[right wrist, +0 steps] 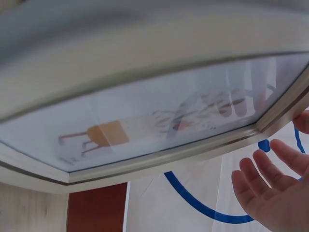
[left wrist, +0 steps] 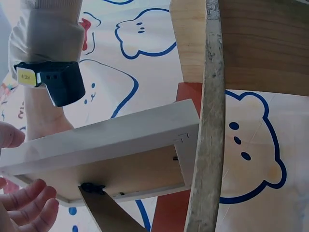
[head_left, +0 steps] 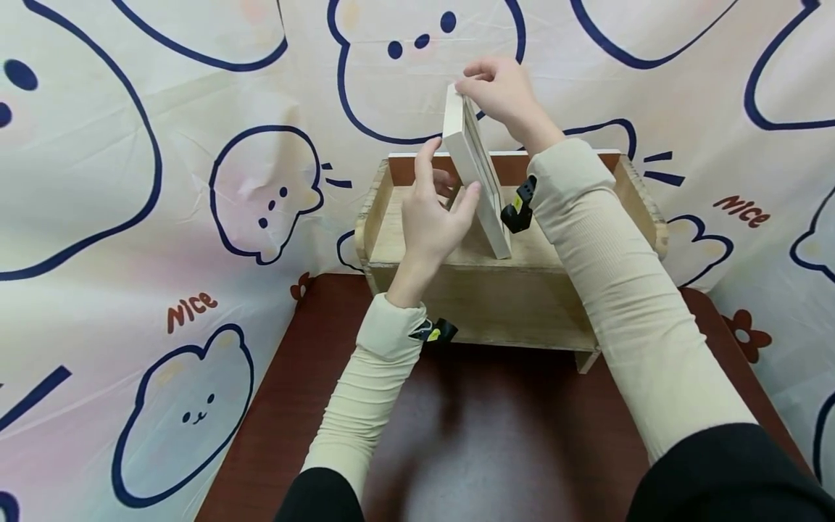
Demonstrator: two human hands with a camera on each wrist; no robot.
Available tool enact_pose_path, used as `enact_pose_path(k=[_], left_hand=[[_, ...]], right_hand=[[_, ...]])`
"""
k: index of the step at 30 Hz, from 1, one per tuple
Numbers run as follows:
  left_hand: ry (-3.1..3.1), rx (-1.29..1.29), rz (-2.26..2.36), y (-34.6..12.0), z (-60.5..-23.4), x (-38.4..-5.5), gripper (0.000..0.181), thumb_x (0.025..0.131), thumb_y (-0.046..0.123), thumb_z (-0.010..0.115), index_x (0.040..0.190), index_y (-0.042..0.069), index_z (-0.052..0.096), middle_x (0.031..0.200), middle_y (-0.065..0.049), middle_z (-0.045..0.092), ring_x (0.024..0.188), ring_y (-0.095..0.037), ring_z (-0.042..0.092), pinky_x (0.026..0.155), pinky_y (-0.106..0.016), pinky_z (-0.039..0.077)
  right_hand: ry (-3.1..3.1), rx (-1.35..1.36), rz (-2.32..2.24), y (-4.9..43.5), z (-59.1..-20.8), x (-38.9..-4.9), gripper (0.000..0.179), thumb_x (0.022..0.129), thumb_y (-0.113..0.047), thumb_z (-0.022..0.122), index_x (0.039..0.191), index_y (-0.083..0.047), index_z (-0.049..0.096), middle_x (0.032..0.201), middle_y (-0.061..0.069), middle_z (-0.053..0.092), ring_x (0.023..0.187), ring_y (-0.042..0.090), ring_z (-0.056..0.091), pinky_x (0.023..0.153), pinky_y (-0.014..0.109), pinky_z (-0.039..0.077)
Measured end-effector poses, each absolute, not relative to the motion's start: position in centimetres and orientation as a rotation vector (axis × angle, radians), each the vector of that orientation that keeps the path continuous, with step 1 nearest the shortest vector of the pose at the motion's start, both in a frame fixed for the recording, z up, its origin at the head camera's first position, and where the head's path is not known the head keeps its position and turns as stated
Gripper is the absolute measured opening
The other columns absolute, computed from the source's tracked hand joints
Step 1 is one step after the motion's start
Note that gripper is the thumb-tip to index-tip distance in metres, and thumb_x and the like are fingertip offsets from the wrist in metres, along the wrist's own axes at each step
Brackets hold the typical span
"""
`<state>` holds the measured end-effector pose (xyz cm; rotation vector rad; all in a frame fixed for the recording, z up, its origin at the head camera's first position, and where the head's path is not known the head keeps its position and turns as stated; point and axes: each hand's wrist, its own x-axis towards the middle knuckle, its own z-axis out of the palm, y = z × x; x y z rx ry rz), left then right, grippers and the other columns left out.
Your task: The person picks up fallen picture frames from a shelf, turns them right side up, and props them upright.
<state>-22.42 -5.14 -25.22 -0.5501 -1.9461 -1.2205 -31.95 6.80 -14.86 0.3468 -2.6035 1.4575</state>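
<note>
A pale picture frame (head_left: 479,181) stands tilted on the wooden shelf unit (head_left: 535,250); its front, in the right wrist view, shows a print (right wrist: 111,133) under a glossy cover. The back panel (left wrist: 140,169) and a fold-out support leg (left wrist: 108,208) appear in the left wrist view. My left hand (head_left: 433,210) is beside the back, fingers spread and loosely bent, thumb close to the frame's side edge. At the upper corner, my right hand (head_left: 505,94) has a digit against the edge, while its other fingers (right wrist: 260,179) are apart from the frame.
The shelf unit has raised side panels (head_left: 636,196) and stands on a dark reddish-brown table (head_left: 424,442). A patterned cloth (head_left: 196,109) with cartoon bears hangs behind and around it. Each wrist carries a small black camera (head_left: 518,206).
</note>
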Motion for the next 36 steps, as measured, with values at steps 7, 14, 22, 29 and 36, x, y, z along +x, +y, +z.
enact_pose_path(k=[7,14,22,29,36], left_hand=[[-1.916,-0.550,-1.160,-4.60,-25.12,-22.59,0.058,0.079,0.019,0.064,0.127,0.003,0.036,0.072,-0.011,0.058,0.063,-0.021,0.056,0.053,-0.025,0.040],[-1.936,-0.476,-1.156,-4.36,-24.74,-22.46,0.059,0.078,0.020,0.066,0.126,0.004,0.036,0.070,-0.011,0.057,0.062,-0.020,0.056,0.051,-0.027,0.038],[-1.950,-0.443,-1.171,-4.26,-24.56,-22.31,0.058,0.078,0.017,0.065,0.126,0.004,0.036,0.070,-0.007,0.056,0.062,-0.019,0.056,0.052,-0.026,0.038],[-1.950,-0.453,-1.178,-4.36,-24.57,-22.42,0.058,0.077,0.014,0.066,0.126,0.003,0.037,0.072,-0.007,0.057,0.063,-0.019,0.057,0.053,-0.026,0.040],[-1.961,-0.453,-1.162,-4.51,-24.56,-22.52,0.057,0.078,0.016,0.066,0.127,0.004,0.037,0.071,-0.006,0.058,0.061,-0.013,0.054,0.052,-0.024,0.040]], right_hand=[[-2.673,0.390,1.444,7.06,-15.09,-32.09,0.044,0.093,-0.033,0.046,0.131,-0.011,0.049,0.125,0.004,0.051,0.104,0.014,0.047,0.084,0.028,0.041],[-2.643,0.427,1.457,6.95,-15.33,-32.00,0.039,0.093,-0.032,0.045,0.125,-0.011,0.055,0.113,0.002,0.054,0.097,0.013,0.050,0.077,0.026,0.040],[-2.625,0.444,1.478,6.81,-15.49,-31.94,0.038,0.093,-0.031,0.045,0.123,-0.010,0.056,0.109,0.002,0.055,0.093,0.012,0.049,0.077,0.028,0.042],[-2.616,0.432,1.460,6.90,-15.57,-32.08,0.037,0.093,-0.031,0.046,0.122,-0.010,0.056,0.108,0.002,0.055,0.090,0.011,0.048,0.074,0.027,0.041],[-2.605,0.407,1.449,7.04,-15.54,-32.04,0.037,0.092,-0.029,0.046,0.121,-0.008,0.056,0.106,0.002,0.056,0.086,0.010,0.049,0.072,0.025,0.041]])
